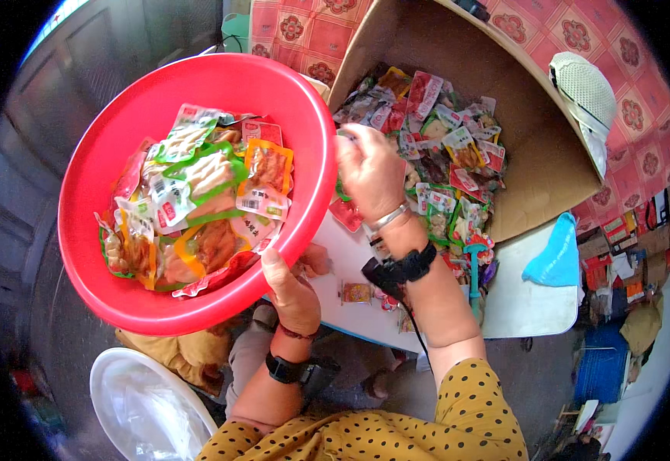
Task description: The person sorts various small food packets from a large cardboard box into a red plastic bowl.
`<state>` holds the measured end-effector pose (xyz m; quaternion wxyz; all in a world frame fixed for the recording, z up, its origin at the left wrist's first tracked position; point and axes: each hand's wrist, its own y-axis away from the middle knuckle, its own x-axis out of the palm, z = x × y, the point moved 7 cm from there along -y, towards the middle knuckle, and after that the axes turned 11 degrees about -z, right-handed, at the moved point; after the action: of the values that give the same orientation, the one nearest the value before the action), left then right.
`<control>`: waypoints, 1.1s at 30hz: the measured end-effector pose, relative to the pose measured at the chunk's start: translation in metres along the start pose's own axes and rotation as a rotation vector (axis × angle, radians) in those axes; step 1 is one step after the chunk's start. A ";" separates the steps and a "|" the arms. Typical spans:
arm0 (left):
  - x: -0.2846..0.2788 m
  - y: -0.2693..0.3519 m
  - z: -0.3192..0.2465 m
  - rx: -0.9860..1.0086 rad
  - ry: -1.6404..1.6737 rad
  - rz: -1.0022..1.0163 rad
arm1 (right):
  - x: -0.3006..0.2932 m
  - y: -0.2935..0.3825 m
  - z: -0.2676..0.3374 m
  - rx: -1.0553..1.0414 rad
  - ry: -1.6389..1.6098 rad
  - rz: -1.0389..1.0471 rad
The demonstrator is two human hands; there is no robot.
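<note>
A red plastic basin point(196, 78) is held up on the left, tilted, with several vacuum-sealed food packets point(205, 173) inside. My left hand point(294, 297) grips its lower right rim, thumb over the edge. By the right rim is my right hand point(372, 167), fingers bent and blurred; whether it grips the rim or a packet cannot be made out. Beyond it, a large cardboard box point(536, 178) lies open towards me. Many similar sealed packets point(427, 135) are heaped in it and spill onto the white table point(335, 288).
A turquoise-handled tool point(474, 276) and small packets point(356, 293) lie near the table's front. A blue cloth point(554, 253) rests at the right corner. A white mesh cap point(585, 92) hangs on the box edge. Below left stands a white tub point(104, 380) with clear plastic inside.
</note>
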<state>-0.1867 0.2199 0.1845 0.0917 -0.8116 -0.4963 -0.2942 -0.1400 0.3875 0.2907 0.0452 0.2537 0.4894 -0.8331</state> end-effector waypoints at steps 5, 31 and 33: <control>-0.003 -0.002 0.008 -0.034 0.034 0.025 | 0.026 0.057 -0.135 0.641 0.522 0.283; 0.005 -0.004 -0.002 -0.023 -0.017 0.147 | 0.059 0.109 -0.207 0.573 0.095 0.573; -0.001 -0.006 0.000 -0.132 -0.036 0.126 | 0.061 0.113 -0.184 0.559 0.308 0.585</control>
<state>-0.1924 0.2220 0.1827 0.0475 -0.8506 -0.4254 -0.3055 -0.0868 0.4936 0.1002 0.1356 0.5057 0.1533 -0.8381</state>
